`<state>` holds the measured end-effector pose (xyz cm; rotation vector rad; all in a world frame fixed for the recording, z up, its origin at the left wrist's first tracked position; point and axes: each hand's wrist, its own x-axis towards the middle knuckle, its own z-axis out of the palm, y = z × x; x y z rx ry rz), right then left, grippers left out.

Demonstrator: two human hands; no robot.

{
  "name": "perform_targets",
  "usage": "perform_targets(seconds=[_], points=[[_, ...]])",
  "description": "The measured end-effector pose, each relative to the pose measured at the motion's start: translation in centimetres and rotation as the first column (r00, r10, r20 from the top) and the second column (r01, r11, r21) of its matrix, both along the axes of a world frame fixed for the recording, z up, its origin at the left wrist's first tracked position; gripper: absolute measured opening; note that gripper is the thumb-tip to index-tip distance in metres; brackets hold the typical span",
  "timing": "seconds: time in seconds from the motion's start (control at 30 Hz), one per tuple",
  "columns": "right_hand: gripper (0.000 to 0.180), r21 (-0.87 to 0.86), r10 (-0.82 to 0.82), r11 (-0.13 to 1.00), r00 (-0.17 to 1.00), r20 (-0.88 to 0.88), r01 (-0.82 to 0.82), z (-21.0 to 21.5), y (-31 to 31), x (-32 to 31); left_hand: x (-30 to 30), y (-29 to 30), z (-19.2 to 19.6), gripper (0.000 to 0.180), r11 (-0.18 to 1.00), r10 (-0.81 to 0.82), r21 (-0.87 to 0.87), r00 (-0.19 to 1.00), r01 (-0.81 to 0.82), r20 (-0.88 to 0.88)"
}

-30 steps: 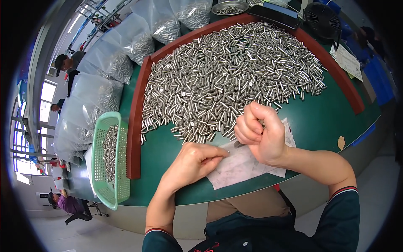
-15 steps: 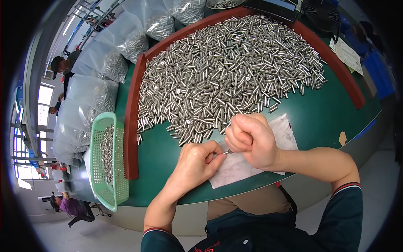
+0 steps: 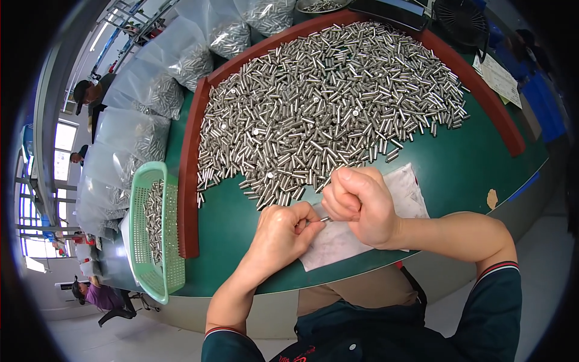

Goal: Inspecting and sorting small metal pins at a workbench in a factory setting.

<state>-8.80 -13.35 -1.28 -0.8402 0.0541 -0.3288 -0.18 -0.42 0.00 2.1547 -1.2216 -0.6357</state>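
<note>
My left hand [image 3: 281, 232] and my right hand [image 3: 359, 204] meet over a white cloth [image 3: 403, 192] at the near edge of a green table [image 3: 476, 163]. Between their fingertips they pinch one small silver metal cylinder [image 3: 324, 219]. My right hand is a closed fist; whether it holds more pieces inside is hidden. Just beyond my hands lies a big heap of like metal cylinders [image 3: 319, 114], its near edge a few centimetres from my knuckles.
A red-brown raised rim [image 3: 188, 181] bounds the table at left and back. A green plastic basket [image 3: 154, 235] with several cylinders sits left of it. Clear bags of cylinders [image 3: 154, 96] stack at the back left. Other people [image 3: 90, 90] sit far left. A black fan [image 3: 461, 18] stands behind.
Both hands have come nearer the body and slightly left, away from the heap. The fingertips now pinch one cylinder between them.
</note>
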Motion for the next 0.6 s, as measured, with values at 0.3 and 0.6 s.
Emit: perform_targets(seconds=[0.3, 0.6], points=[[0.039, -0.070, -0.005, 0.998, 1.000, -0.015, 0.004, 0.5, 0.5, 0.2, 0.4, 0.2, 0.6, 0.010, 1.000, 0.010, 0.023, 0.999, -0.009, -0.048], [0.040, 0.053, -0.025, 0.998, 0.998, 0.066, 0.021, 0.4, -1.3, 0.5, 4.1, 1.4, -0.2, 0.012, 0.819, -0.252, -0.261, 0.088, -0.511, -0.964]])
